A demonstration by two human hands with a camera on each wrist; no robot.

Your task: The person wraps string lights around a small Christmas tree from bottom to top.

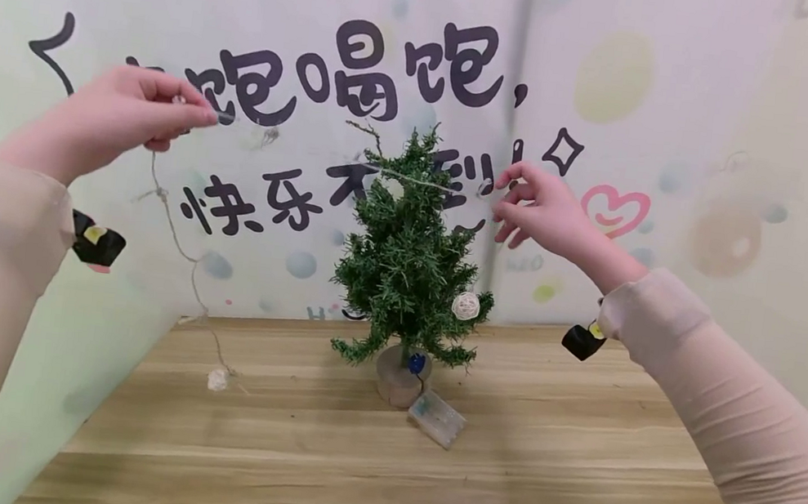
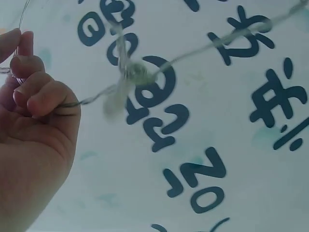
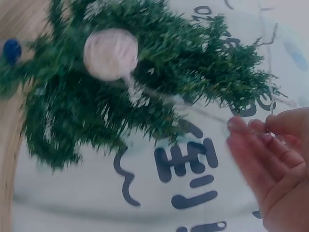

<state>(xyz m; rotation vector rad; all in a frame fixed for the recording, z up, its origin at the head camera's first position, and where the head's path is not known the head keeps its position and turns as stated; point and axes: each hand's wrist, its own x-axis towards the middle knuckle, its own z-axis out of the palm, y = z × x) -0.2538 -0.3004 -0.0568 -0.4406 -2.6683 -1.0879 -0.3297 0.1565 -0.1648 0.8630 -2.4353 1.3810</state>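
Note:
A small green artificial Christmas tree (image 1: 403, 260) stands on a round base (image 1: 393, 382). My left hand (image 1: 142, 105), up and to its left, pinches the thin wire of a string light (image 1: 173, 228). From that hand the wire hangs down to a white ball (image 1: 217, 379) near the tabletop. At the tree's right side, my right hand (image 1: 541, 213) pinches another stretch of wire between thumb and fingers, seen in the right wrist view. The wire (image 1: 412, 177) crosses in front of the treetop. One white woven ball (image 1: 466, 305) sits against the lower right branches.
A clear battery box (image 1: 436, 419) lies on the wooden table (image 1: 279, 452) in front of the tree base. Beside the trunk is a small blue ball (image 1: 417, 363). Behind stands a pale wall covering (image 1: 722, 113) with printed dark characters and a pink heart.

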